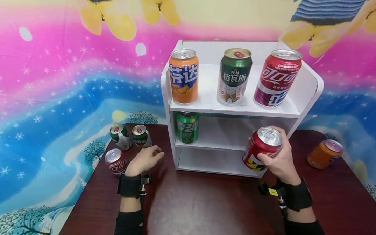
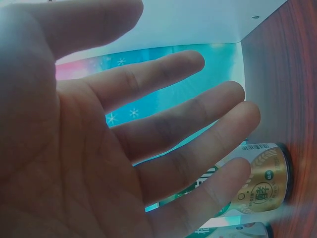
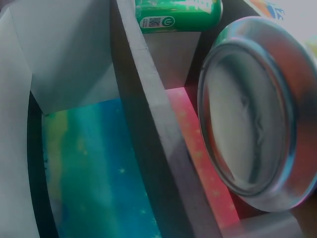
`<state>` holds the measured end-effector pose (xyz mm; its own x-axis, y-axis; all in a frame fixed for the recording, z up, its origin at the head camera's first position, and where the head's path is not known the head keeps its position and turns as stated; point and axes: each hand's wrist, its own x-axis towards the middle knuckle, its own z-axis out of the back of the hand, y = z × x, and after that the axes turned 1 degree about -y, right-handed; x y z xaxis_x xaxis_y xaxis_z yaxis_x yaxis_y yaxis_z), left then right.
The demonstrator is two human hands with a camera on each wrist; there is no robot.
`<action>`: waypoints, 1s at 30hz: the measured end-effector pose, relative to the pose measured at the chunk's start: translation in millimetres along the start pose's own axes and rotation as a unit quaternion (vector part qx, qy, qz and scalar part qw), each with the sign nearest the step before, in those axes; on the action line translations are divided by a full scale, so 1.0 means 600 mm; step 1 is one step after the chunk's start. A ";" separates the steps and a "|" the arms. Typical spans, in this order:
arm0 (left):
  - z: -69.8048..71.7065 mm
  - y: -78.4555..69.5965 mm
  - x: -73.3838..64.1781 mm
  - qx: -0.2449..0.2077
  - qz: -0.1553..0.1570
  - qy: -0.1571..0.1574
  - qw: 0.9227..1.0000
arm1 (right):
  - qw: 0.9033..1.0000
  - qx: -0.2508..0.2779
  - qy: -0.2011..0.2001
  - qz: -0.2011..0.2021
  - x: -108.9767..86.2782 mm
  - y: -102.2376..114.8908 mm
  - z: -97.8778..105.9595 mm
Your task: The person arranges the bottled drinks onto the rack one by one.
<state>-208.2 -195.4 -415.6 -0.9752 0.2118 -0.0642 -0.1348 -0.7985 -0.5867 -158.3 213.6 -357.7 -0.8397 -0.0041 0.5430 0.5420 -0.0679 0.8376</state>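
My right hand (image 1: 282, 156) grips a red cola can (image 1: 259, 148) in front of the right part of the shelf's middle level. The right wrist view shows that can's silver base (image 3: 247, 119) close by a shelf board. My left hand (image 1: 145, 160) hovers over the table at the left, fingers relaxed and holding nothing. Near it stand two green-and-white cans, one (image 1: 121, 136) behind the other can (image 1: 141, 135), and a red cola can (image 1: 115, 161). In the left wrist view, the left palm (image 2: 74, 163) faces the camera with the fingers spread, partly covering a can (image 2: 262, 183).
The white shelf (image 1: 213, 108) bears an orange can (image 1: 183, 77), a green-and-white can (image 1: 234, 77) and a red cola can (image 1: 278, 79) on top. A green can (image 1: 187, 128) stands on its middle level at left. Another orange can (image 1: 324, 154) is at the table's right.
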 end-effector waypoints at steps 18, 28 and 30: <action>-0.006 -0.004 -0.001 -0.004 0.000 0.000 1.000 | 0.998 -0.066 -0.004 -0.022 0.027 -0.013 -0.010; -0.006 -0.001 0.001 -0.005 0.003 0.004 1.000 | 0.993 -0.109 0.014 -0.053 0.043 -0.020 -0.014; -0.003 -0.001 0.002 -0.004 0.001 0.002 1.000 | 0.992 -0.112 0.019 -0.061 0.048 -0.018 -0.015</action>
<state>-208.7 -193.6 -416.8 -0.9748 0.2123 -0.0687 -0.1313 -0.7947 -0.5927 -188.9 205.3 -351.9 -0.9012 -0.0200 0.4329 0.4195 -0.2909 0.8599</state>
